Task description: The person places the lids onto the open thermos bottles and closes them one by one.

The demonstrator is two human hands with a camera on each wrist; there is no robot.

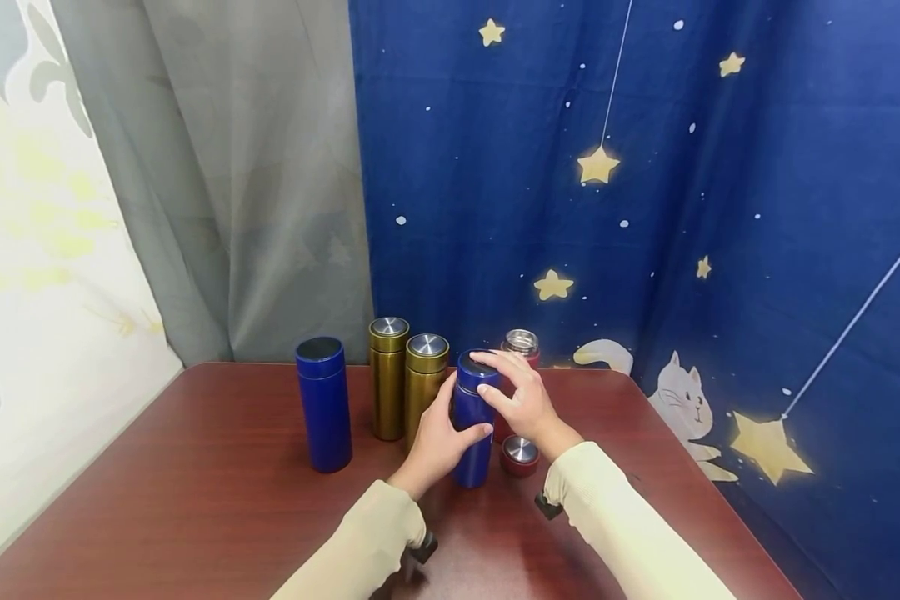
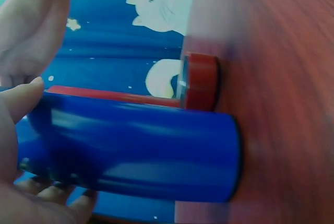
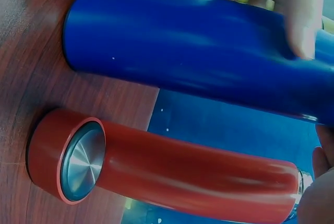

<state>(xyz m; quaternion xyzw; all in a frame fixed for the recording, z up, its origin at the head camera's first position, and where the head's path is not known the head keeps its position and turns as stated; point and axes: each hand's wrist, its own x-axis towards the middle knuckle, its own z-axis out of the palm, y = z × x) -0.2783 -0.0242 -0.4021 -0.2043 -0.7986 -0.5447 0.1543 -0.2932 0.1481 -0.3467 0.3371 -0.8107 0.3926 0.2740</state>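
Upright in front of me stands a blue thermos flask point(image 1: 473, 442). My left hand point(image 1: 439, 437) grips its body, thumb across the near side and fingers round the far side. At its top, my right hand point(image 1: 523, 395) holds the blue lid point(image 1: 468, 383) between thumb and fingers. Behind the right hand is a red thermos flask point(image 3: 198, 172) without its lid, its steel mouth point(image 1: 521, 339) showing. The red lid point(image 1: 520, 456) rests on the table beside the blue flask, steel disc facing up.
Two gold flasks point(image 1: 388, 392) with steel-topped lids stand just left of the hands. Farther left is another blue flask point(image 1: 326, 417) with a dark top. All stand on a reddish-brown table point(image 1: 195, 483), with a star-patterned blue curtain point(image 1: 480, 167) behind its far edge.
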